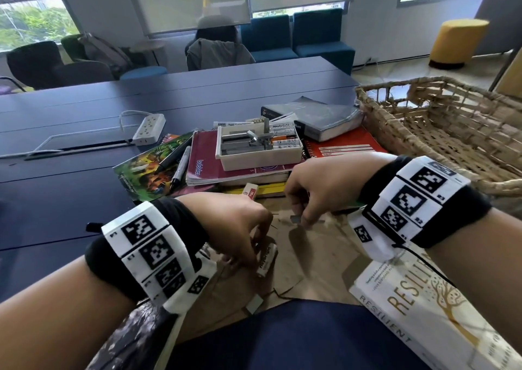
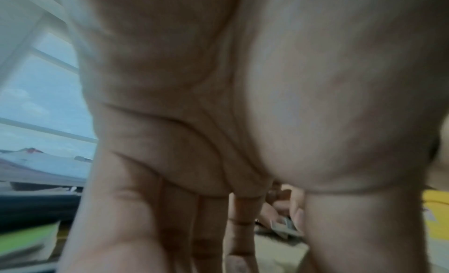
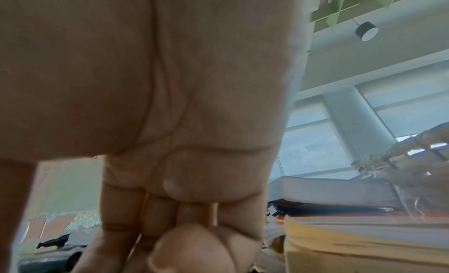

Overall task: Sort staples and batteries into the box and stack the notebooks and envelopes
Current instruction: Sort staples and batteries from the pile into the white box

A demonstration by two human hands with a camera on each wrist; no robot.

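Note:
My left hand (image 1: 250, 249) curls down onto a white battery (image 1: 267, 259) lying on the brown envelopes (image 1: 285, 268), and its fingertips pinch the battery. My right hand (image 1: 303, 214) pinches a grey staple strip (image 1: 296, 219) just above the envelopes; the left wrist view shows that staple strip (image 2: 283, 227) between its fingers. Another staple strip (image 1: 254, 304) lies near my lap. The white box (image 1: 258, 159) sits on a maroon notebook (image 1: 203, 162) beyond my hands, with staples and batteries inside. The right wrist view shows mostly my palm.
A wicker basket (image 1: 452, 127) stands at the right and a white book (image 1: 423, 313) lies at the near right. A grey book (image 1: 319, 118), red notebook (image 1: 344, 146), green comic (image 1: 147, 166), black markers (image 1: 180, 162), eraser (image 1: 250, 191) and power strip (image 1: 149, 129) surround the box.

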